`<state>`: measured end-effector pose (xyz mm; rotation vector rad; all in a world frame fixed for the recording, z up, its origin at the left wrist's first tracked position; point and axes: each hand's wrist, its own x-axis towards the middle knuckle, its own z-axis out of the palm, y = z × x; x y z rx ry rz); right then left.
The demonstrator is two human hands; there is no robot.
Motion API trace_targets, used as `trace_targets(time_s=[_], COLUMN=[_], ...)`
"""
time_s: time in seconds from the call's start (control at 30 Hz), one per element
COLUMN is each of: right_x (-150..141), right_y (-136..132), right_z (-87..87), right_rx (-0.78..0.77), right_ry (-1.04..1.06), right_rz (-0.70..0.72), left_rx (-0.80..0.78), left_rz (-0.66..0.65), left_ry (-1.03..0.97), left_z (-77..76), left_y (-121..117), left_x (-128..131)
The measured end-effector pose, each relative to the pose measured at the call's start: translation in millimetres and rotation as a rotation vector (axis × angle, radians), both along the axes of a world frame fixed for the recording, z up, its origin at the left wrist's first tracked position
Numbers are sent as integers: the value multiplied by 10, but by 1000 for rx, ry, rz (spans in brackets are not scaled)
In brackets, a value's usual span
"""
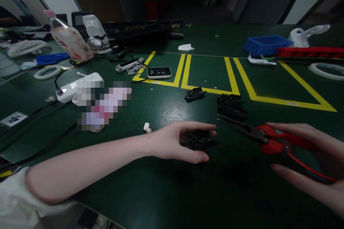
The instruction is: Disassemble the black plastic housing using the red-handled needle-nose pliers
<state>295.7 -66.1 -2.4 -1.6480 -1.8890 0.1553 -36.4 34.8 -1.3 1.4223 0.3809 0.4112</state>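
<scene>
My left hand [172, 141] reaches in from the left, thumb and fingers curved apart around a small black ridged part [200, 142]. Gaps show between the part and my fingertips; whether they touch it at all is hard to see. In my right hand [314, 154] are long-nosed pliers [271, 139] with red handles, their dark jaws pointing left. The jaw tips lie just in front of a small stack of similar black parts [231, 106]. Another black part [195, 94] rests farther back, left of that stack.
On the green table [161, 186], yellow tape [185, 68] marks off areas. A small device with lit dots [159, 73], a white power strip [80, 86] and cables lie left. A bottle [71, 39] stands back left, a blue bin [268, 44] back right. White bits [146, 127] lie behind my left wrist.
</scene>
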Motion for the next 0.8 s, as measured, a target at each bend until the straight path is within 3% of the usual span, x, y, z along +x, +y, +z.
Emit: trace_targets(time_s=[0.1,0.17,0.27,0.47,0.8], right_x=[171,176,42,-191,-140], right_y=[6,8,13,45,57], right_z=[-67,-60,3,81,68], right_rx=[-9,-10,-5,-99,-108], right_ry=[-32,-36,-46,-44,-39], right_rz=[-43,-7,85,232,251], left_rx=[50,164,358,576,688], left_rz=[21,45,42,27,18], left_ry=[13,52,121,158,249], left_z=[-20,-5,47,109,153], left_y=[-7,-12,-16,-10,-43], left_x=[-4,-2,9,34,16])
